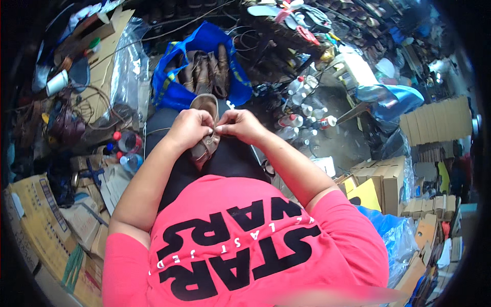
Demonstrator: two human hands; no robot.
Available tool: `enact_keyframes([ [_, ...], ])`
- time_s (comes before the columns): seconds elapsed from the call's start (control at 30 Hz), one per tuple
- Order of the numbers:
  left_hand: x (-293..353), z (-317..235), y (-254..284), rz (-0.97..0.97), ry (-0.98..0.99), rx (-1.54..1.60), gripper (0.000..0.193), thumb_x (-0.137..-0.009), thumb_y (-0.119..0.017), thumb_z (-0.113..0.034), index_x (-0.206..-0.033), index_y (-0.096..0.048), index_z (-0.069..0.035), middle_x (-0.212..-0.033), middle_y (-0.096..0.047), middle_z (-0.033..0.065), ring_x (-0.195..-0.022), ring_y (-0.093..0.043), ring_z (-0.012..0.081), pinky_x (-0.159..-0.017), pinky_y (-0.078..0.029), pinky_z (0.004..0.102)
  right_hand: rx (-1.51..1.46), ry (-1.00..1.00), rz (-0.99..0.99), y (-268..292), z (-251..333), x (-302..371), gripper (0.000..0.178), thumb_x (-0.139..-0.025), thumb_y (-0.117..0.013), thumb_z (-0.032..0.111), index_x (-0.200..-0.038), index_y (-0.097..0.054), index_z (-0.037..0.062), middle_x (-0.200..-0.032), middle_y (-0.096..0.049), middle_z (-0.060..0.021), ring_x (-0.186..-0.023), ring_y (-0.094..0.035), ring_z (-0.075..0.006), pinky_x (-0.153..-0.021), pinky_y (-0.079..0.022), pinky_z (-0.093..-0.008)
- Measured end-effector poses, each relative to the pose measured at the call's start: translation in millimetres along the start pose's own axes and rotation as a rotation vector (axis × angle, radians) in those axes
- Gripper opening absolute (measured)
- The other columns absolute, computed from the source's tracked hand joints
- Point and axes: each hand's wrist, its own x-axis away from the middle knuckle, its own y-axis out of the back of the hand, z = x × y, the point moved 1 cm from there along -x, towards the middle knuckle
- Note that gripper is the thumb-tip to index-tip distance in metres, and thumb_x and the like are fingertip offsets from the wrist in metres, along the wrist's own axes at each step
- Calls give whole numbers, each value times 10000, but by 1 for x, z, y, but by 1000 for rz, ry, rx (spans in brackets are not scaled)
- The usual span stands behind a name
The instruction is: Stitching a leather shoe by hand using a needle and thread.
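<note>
On my dark-trousered lap rests a brown strapped shoe [205, 147], its open heel end pointing away from me and its toe toward me. My left hand [190, 128] pinches at the near side of the shoe's opening, on the left of the strap. From the right, my right hand [242, 126] pinches at the same spot, fingertips close to the left ones. The fingers cover the small part between them. Just beyond the shoe, a blue bag [166, 84] stands open with several brown shoes [203, 74] inside.
Several plastic bottles [291, 121] stand on the floor to the right. Other bottles [129, 141] with red caps lie to the left. Cardboard boxes [381, 179] are stacked at the right, and a large cardboard piece [48, 225] lies at the lower left. Crowded shelves line the far right.
</note>
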Motion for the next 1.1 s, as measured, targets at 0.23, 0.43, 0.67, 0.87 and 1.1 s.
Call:
enact_keyframes([
  [0.23,6,2,19,23,-67,-132,104,-734,-717,-91,-760,-638,-27,-732,-645,112,-692,-625,229,-663,-487,351,1,47,75,17,-6,0,77,-818,-708,63,-788,-650,21,-780,-667,-12,-736,-589,-73,-702,-478,-234],
  [0.43,5,-4,23,102,-58,-75,78,-749,-682,-77,-785,-636,-24,-746,-647,150,-704,-637,277,-661,-487,361,-70,55,66,22,-13,2,88,-831,-703,81,-814,-640,21,-804,-657,-9,-768,-587,-73,-731,-480,-236],
  [0.67,4,-1,24,128,-87,-94,62,-772,-657,-45,-788,-608,-10,-728,-626,121,-684,-606,207,-652,-476,329,-78,45,58,32,-14,12,131,-814,-731,144,-860,-670,39,-843,-634,-11,-803,-579,-98,-735,-465,-242],
  [0.87,2,-6,18,156,-166,-214,120,-826,-591,-84,-935,-623,-45,-878,-651,184,-866,-627,362,-734,-491,419,394,196,-7,40,-16,35,159,-783,-751,213,-842,-707,72,-846,-554,-33,-840,-540,-149,-741,-446,-298],
  [1.1,-6,-8,17,177,-312,-399,91,-829,-574,-109,-882,-604,-40,-806,-627,191,-811,-615,379,-691,-484,435,886,297,-368,66,16,6,152,-761,-695,233,-814,-684,91,-993,-606,-95,-931,-587,-270,-806,-470,-392],
])
